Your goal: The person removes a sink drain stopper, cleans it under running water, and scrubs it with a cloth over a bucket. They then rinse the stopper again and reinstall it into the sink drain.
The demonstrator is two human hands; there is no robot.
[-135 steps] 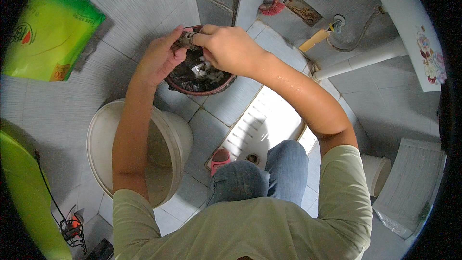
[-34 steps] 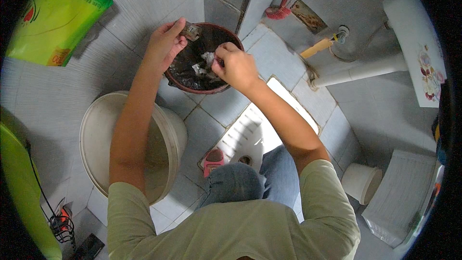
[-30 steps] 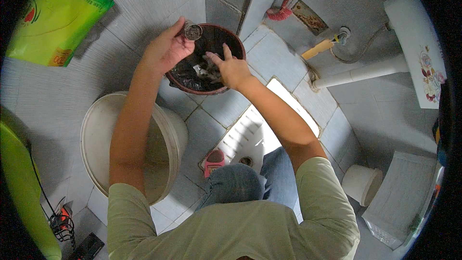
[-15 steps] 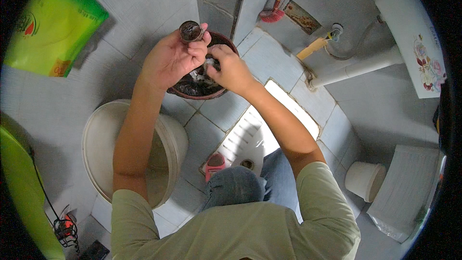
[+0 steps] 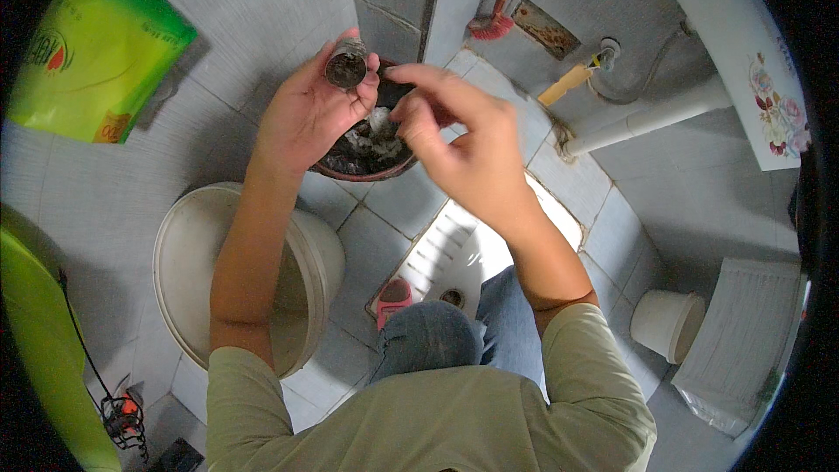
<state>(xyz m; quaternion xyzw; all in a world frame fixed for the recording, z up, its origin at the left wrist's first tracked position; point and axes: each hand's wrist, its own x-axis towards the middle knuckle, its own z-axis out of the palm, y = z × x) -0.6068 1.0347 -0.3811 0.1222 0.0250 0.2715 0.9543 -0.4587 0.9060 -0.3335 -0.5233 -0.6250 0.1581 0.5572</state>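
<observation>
Head view: the left hand [image 5: 306,114] has its fingers closed around a small round metal cup [image 5: 347,67], its dark, dirty opening facing the person, above the left part of a brown bin [image 5: 371,177] at the far middle. The right hand [image 5: 472,140] is half open just right of the cup, thumb and forefinger apart, with nothing visible in its grip. White scraps [image 5: 382,129] lie in the bin. Nearer and left stands a white bucket [image 5: 329,249]; right of it lies a squat toilet [image 5: 485,253].
</observation>
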